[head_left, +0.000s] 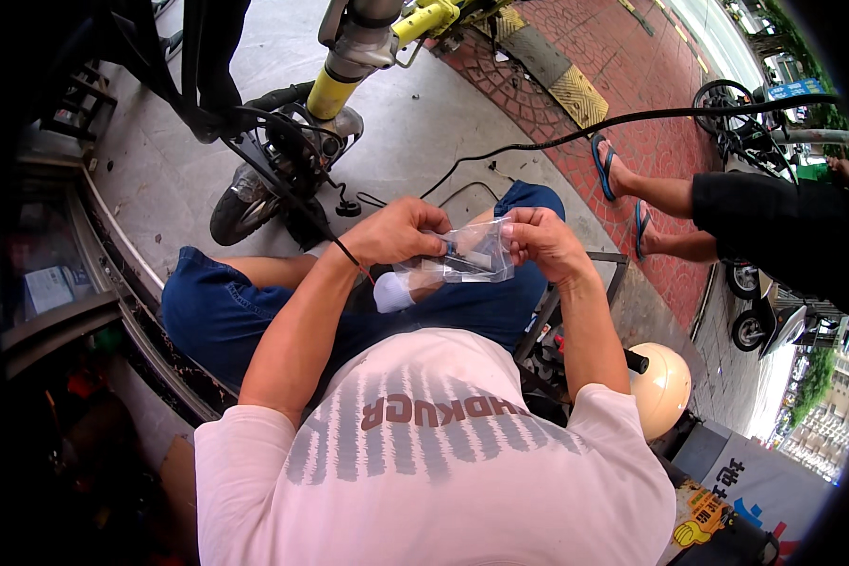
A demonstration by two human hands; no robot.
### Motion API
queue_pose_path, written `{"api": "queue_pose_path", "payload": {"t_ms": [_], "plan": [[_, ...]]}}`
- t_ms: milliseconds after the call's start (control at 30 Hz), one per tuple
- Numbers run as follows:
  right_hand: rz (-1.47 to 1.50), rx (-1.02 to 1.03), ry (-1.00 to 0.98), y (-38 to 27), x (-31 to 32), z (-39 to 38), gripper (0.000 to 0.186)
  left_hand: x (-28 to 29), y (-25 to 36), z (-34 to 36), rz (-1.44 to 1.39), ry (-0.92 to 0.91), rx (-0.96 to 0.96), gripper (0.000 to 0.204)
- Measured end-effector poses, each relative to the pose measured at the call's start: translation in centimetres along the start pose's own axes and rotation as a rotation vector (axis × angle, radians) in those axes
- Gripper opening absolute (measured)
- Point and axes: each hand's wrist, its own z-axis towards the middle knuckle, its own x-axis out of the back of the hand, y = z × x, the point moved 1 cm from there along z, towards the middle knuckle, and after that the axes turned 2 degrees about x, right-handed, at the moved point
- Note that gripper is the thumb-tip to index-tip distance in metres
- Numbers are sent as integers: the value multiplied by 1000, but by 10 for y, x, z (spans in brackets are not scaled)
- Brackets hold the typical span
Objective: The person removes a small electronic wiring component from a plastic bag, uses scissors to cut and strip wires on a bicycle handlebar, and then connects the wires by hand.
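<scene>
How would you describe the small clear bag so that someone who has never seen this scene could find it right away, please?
Start at the seated person's blue shorts in the middle of the picture. Just above the lap, the left hand and right hand meet. Between them is the clear plastic bag, the only see-through thing there, with a small dark part inside.

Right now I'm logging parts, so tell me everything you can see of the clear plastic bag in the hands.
The clear plastic bag is small, thin, glossy and crinkled, with a dark item inside, too small to identify. It is held roughly flat over the lap, the left hand pinching its left edge and the right hand its right edge.
</scene>
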Motion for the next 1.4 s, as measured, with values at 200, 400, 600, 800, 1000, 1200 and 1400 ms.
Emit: {"api": "queue_pose_path", "payload": {"t_ms": [200, 400, 600, 800, 1000, 1200, 1400], "plan": [[206, 43, 38, 12, -12, 5, 15, -4, -3, 3, 102, 34, -244, 25], [320, 85, 120, 18, -31, 16, 13, -24, 21, -5, 306, 427, -450, 28], [66, 229, 141, 15, -38, 20, 14, -20, 9, 0, 238, 411, -442, 16], [-649, 609, 333, -4, -49, 4, 22, -21, -5, 15, -112, 366, -522, 16], [-156, 553, 84, 8, -49, 0, 13, -23, 0, 12, 13, 327, -439, 17], [-99, 277, 50, 8, -42, -3, 19, -27, 4, 8, 229, 504, -529, 15], [-397, 443, -169, 3, -42, -15, 19, -28, 5, 7, 235, 583, -511, 17]]}}
